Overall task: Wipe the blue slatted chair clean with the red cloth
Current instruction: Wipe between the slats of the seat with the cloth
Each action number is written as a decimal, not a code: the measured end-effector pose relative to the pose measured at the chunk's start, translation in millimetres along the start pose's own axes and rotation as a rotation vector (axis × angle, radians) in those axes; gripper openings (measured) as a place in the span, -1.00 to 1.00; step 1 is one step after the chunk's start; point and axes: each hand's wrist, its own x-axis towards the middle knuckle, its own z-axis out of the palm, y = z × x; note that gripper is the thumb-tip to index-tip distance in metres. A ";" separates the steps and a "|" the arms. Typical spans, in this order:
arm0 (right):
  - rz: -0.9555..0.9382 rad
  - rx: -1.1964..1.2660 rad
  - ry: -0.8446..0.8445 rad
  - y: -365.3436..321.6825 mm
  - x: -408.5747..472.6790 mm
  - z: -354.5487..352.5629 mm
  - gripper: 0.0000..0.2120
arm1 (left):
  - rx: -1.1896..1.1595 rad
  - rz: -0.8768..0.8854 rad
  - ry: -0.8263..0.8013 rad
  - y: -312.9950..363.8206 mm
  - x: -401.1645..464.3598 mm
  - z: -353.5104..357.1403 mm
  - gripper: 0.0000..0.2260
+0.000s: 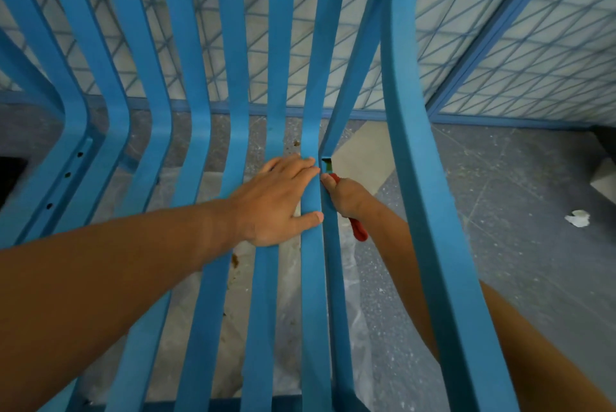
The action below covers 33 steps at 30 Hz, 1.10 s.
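The blue slatted chair (233, 85) fills the view, its slats running from the backrest down into the seat. My left hand (280, 198) lies flat on two seat slats near the bend, fingers straight and thumb against the outer slat. My right hand (346, 198) reaches under the seat, between the outer slat and the armrest (423, 178), and grips the red cloth (359, 231). A short end of the cloth hangs below the fist and a bit shows above it. Most of the cloth is hidden by the hand and slat.
Beneath the chair is a grey speckled floor (516, 245) with a paler strip and brown stains. A crumpled white scrap (577, 218) lies at right. A blue-framed wire mesh fence (500, 45) stands behind. A dark object (605, 148) sits at the right edge.
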 end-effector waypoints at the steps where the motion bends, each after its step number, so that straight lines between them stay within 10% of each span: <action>1: -0.005 -0.002 0.017 2.0 3.2 1.2 -0.42 | 0.020 0.028 -0.025 -8.6 1.3 -5.5 -0.12; 33: -0.036 -0.154 0.011 13.8 34.1 1.3 -0.48 | 0.103 0.101 -0.024 -41.9 5.2 -6.4 -0.17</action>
